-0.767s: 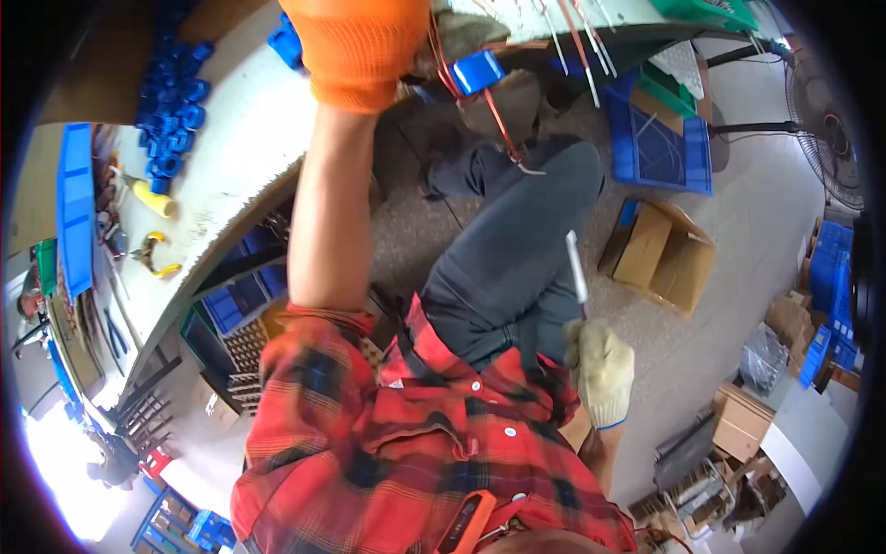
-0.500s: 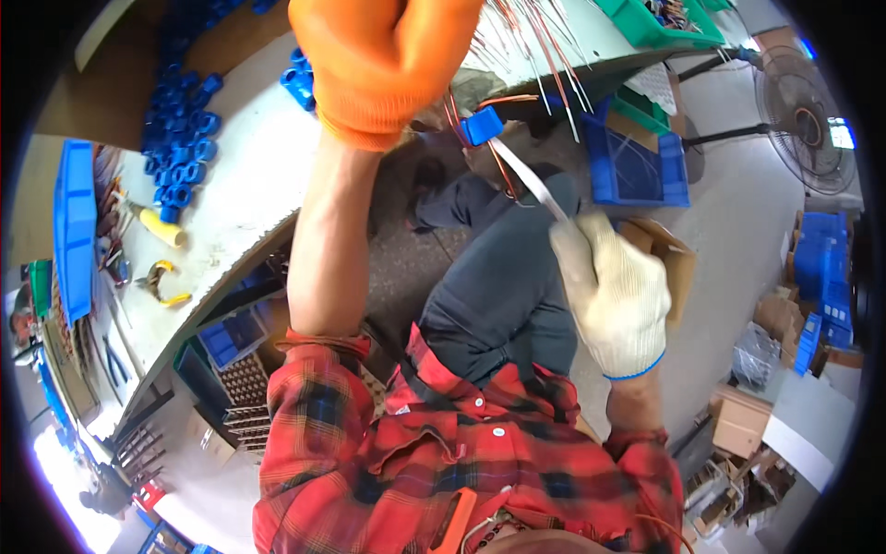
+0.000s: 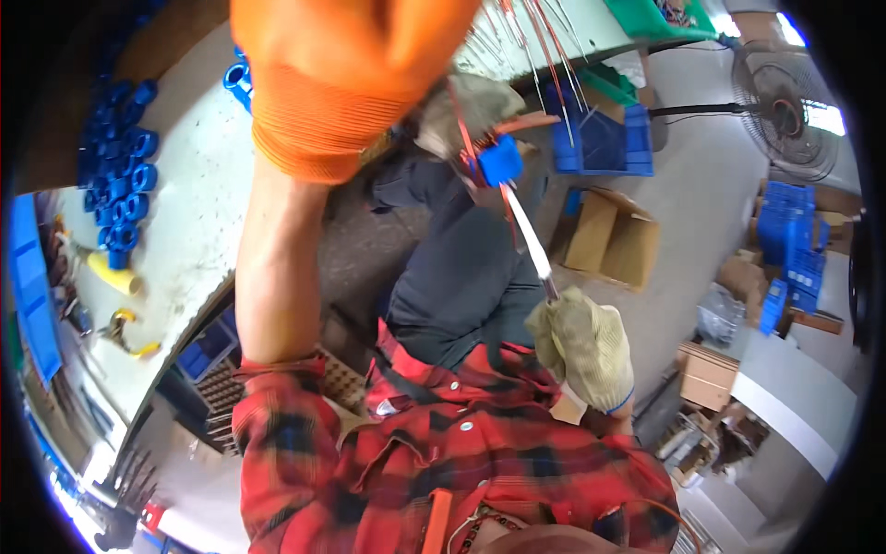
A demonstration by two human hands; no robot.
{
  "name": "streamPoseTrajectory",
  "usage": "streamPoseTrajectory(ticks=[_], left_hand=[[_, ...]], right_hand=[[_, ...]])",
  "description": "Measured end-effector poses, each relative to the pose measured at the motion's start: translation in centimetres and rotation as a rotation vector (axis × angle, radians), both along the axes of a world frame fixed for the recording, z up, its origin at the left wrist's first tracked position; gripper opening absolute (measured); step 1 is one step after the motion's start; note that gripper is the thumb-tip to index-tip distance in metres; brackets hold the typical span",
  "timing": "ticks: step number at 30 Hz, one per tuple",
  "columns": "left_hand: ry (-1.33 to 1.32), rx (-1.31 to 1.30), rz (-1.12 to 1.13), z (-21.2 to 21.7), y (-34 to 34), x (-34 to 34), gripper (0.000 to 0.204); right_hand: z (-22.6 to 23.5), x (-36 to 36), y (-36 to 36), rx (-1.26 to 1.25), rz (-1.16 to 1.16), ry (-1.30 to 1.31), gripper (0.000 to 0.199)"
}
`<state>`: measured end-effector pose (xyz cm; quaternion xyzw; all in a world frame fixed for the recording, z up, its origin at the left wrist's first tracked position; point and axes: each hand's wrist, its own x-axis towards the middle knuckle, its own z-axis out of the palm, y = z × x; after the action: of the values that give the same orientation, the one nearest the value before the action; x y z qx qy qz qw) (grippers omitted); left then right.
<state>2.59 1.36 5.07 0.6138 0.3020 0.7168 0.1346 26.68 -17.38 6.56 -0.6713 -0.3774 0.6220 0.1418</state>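
My left hand (image 3: 341, 83), in an orange glove, is raised at the top, its fingers mostly hidden. Beside it, a greyish glove-like patch (image 3: 472, 109) meets a small blue part (image 3: 500, 161) wound with reddish copper wire; the hand appears closed on this part. Wire ends stick out from it. My right hand (image 3: 586, 349), in a cream knit glove, is closed around a narrow tool (image 3: 529, 235) with a white, blade-like length and a dark metal shank. The white tip reaches the underside of the blue part.
Several blue ring-shaped parts (image 3: 120, 185) lie on the bench (image 3: 189, 175), near yellow-handled pliers (image 3: 129, 337). Long wires (image 3: 544, 55) overhang its edge. Beyond stand a blue bin (image 3: 604, 143), an open cardboard box (image 3: 614, 240) and a fan (image 3: 784, 111). A green tray (image 3: 660, 18) is at the top.
The view has shifted. My right hand has come lower and nearer my body, with the tool standing steeper. The orange glove and blue part look larger and closer.
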Motion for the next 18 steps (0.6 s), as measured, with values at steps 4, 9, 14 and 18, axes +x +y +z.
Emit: streamPoseTrajectory(ticks=[4, 9, 14, 18], left_hand=[[0.118, -0.023, 0.142, -1.1, 0.6, -1.0, 0.018], [0.343, -0.089, 0.341, -2.1, -0.8, -2.1, 0.014], [0.339, -0.031, 0.447, 0.2, -1.2, -2.7, 0.016], [0.426, 0.079, 0.422, 0.1, -0.4, -1.5, 0.021]], right_hand=[[-0.9, -0.4, 0.5, 0.066, 0.037, -0.072, 0.03], [-5.5, 5.7, -10.0, 0.145, 0.544, -0.405, 0.03], [0.1, 6.9, -8.7, 0.037, 0.559, -0.644, 0.025], [-1.4, 2.7, -4.3, 0.596, 0.245, -0.489, 0.011]])
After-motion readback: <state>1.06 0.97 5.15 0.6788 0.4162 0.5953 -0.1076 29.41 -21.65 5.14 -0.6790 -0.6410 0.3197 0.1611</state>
